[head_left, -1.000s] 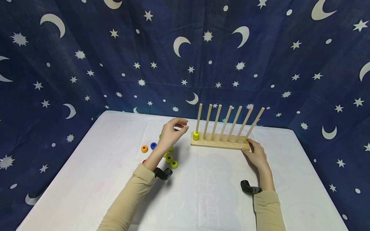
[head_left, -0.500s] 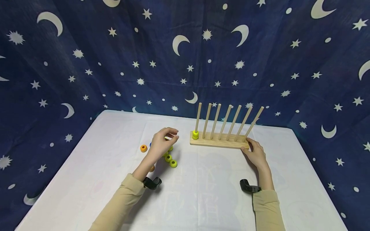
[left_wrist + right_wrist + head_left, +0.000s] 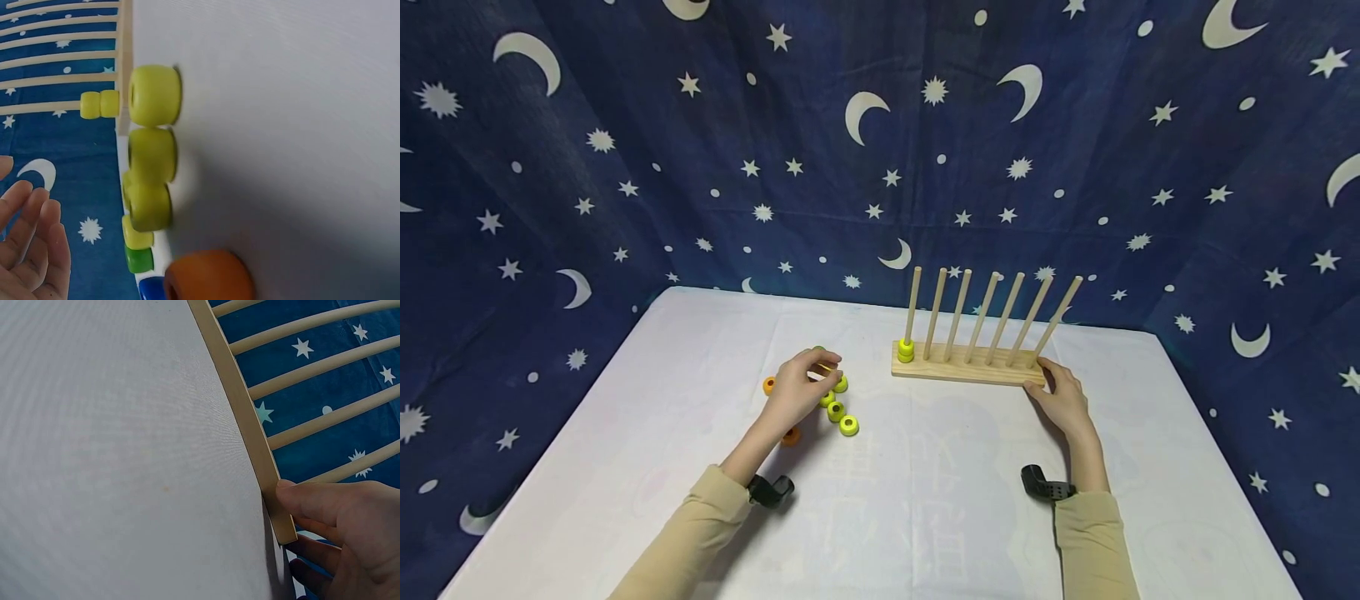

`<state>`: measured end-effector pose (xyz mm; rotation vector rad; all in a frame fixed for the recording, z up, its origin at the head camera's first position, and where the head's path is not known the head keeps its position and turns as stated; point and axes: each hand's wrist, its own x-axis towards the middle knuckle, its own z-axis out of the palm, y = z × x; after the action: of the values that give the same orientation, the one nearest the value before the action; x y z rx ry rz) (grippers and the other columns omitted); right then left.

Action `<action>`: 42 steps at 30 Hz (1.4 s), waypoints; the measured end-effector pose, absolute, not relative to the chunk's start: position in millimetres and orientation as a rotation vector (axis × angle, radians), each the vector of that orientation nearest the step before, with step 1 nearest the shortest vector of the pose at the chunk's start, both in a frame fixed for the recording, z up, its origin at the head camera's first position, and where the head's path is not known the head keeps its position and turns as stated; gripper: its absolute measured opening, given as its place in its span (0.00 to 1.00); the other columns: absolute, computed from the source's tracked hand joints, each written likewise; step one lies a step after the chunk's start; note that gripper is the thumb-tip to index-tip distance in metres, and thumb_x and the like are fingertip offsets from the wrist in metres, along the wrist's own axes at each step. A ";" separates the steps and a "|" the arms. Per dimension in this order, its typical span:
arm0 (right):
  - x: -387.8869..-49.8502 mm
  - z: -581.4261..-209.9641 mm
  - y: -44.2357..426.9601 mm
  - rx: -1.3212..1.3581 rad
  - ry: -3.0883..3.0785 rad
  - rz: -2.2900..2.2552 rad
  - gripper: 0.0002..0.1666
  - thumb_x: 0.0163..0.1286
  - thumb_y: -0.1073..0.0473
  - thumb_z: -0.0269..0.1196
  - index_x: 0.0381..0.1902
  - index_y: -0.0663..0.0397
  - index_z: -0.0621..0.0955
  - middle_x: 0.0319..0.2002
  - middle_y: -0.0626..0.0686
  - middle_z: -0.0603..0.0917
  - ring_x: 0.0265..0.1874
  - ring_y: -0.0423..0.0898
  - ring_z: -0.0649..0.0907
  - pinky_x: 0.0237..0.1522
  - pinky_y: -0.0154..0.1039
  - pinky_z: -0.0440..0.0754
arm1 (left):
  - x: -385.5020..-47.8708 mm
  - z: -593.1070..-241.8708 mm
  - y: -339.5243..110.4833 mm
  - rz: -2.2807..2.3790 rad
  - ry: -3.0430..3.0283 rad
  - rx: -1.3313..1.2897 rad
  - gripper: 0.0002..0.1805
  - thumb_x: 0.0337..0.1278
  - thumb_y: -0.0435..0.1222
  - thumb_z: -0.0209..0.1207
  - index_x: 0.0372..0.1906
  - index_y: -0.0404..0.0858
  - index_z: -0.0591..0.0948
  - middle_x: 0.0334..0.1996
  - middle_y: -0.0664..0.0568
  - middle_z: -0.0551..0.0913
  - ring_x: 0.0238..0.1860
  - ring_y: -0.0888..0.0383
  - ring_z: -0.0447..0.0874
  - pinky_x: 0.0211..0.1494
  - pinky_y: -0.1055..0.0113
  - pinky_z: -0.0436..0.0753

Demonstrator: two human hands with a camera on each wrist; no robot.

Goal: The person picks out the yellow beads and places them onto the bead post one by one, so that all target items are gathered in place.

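Wooden rack (image 3: 962, 372), gripped at right end by right hand (image 3: 1063, 404); yellow beads (image 3: 837, 417) on the surface (image 3: 955, 492), near left hand (image 3: 797, 390), with thumb and fingers apart.

Faint marks, no legible wording

In the head view, the white tablecloth (image 3: 985, 467) bears pale, character-like marks (image 3: 943, 537) across its near middle, too faint to read. No lettering, number, label or brand can be made out on anything else in the three views.
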<state>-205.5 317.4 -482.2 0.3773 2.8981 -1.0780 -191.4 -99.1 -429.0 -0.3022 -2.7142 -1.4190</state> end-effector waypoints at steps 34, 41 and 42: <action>-205.3 -483.9 318.8 0.362 2.905 -1.067 0.39 0.70 0.53 0.57 0.73 0.61 0.58 0.72 0.70 0.56 0.72 0.69 0.53 0.68 0.71 0.46 | -191.1 -451.5 -132.0 -1.063 -3.004 -0.365 0.19 0.51 0.37 0.66 0.50 0.39 0.82 0.44 0.48 0.84 0.45 0.52 0.83 0.49 0.54 0.81; -206.7 -485.1 319.6 0.381 2.898 -1.069 0.39 0.70 0.53 0.56 0.73 0.59 0.57 0.72 0.69 0.56 0.72 0.69 0.52 0.69 0.70 0.46 | -194.8 -453.8 -130.5 -1.061 -3.093 -0.409 0.20 0.52 0.37 0.65 0.53 0.40 0.81 0.46 0.48 0.83 0.48 0.53 0.81 0.51 0.54 0.81; -206.9 -485.0 319.7 0.380 2.898 -1.068 0.39 0.70 0.53 0.56 0.73 0.59 0.57 0.72 0.69 0.56 0.72 0.69 0.52 0.68 0.71 0.46 | -195.4 -454.3 -130.3 -1.059 -3.099 -0.413 0.20 0.52 0.37 0.65 0.53 0.40 0.81 0.46 0.48 0.83 0.47 0.53 0.81 0.51 0.54 0.80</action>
<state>-206.9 319.7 -485.0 0.3804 2.8979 -1.0681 -195.4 -130.3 -454.3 -0.4131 -3.0989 -1.0591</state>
